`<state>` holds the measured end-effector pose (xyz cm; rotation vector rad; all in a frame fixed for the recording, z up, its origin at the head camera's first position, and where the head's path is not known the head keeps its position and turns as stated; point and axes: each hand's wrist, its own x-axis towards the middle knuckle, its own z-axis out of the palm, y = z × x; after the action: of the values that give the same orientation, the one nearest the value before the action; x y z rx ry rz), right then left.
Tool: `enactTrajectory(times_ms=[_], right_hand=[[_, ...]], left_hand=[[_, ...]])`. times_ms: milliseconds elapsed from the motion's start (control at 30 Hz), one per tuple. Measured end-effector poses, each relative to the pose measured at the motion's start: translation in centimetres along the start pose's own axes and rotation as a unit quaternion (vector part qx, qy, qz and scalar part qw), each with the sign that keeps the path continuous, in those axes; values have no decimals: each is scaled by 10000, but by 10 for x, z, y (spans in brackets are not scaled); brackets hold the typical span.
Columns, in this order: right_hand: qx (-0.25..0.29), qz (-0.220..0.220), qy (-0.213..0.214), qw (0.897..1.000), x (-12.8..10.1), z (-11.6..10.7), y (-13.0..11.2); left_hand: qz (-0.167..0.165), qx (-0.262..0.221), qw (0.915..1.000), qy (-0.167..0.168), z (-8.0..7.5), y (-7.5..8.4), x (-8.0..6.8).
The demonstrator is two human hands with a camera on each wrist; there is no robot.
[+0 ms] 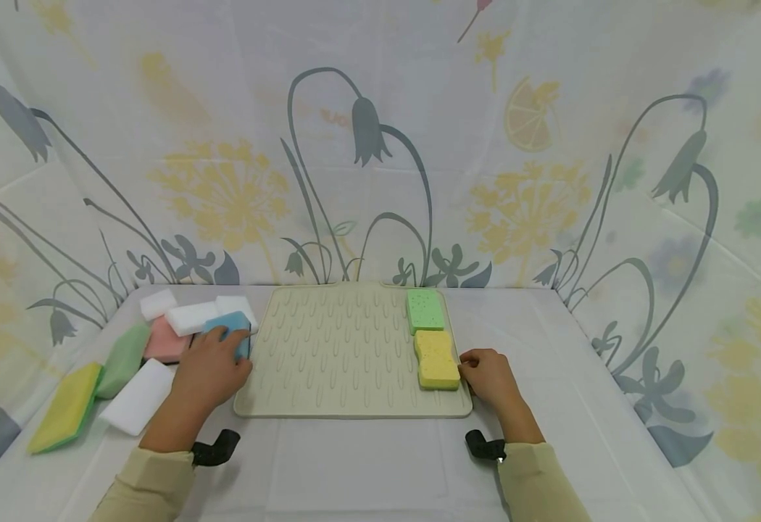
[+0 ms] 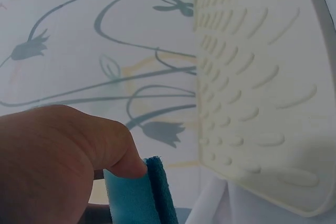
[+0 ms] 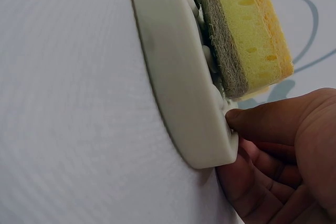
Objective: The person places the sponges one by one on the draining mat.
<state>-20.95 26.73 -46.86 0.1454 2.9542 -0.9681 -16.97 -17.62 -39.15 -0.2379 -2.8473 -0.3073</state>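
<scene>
Among a group of sponges on the left, my left hand (image 1: 206, 375) grips a blue sponge (image 1: 232, 320) with thumb and fingers. The left wrist view shows the thumb on the edge of this blue sponge (image 2: 134, 200), which has a darker layer. My right hand (image 1: 490, 378) pinches the right edge of a cream ridged drying mat (image 1: 341, 351); in the right wrist view its thumb lies on top of the rim and the fingers are underneath. On the mat's right side lie a yellow scouring sponge (image 1: 437, 359) with a grey scrub layer and a light green sponge (image 1: 425, 310) behind it.
Around the left hand lie a pink sponge (image 1: 167, 341), several white sponges (image 1: 138, 397), a green pad (image 1: 123, 360) and a yellow-and-green sponge (image 1: 67, 407). A white cloth (image 1: 354, 464) covers the table. Behind it hangs a flowered curtain (image 1: 380, 217).
</scene>
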Motion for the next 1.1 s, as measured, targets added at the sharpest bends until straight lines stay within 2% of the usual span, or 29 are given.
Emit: enactTrajectory(times_ms=[367,1100], right_hand=[[12,-19,27,10000,0,-1,-1],[-63,-58,64,9999,1,0,0]], left_hand=[[183,-115,9997,76,4,13,13],[181,-435,9985,-289,17,54,34]])
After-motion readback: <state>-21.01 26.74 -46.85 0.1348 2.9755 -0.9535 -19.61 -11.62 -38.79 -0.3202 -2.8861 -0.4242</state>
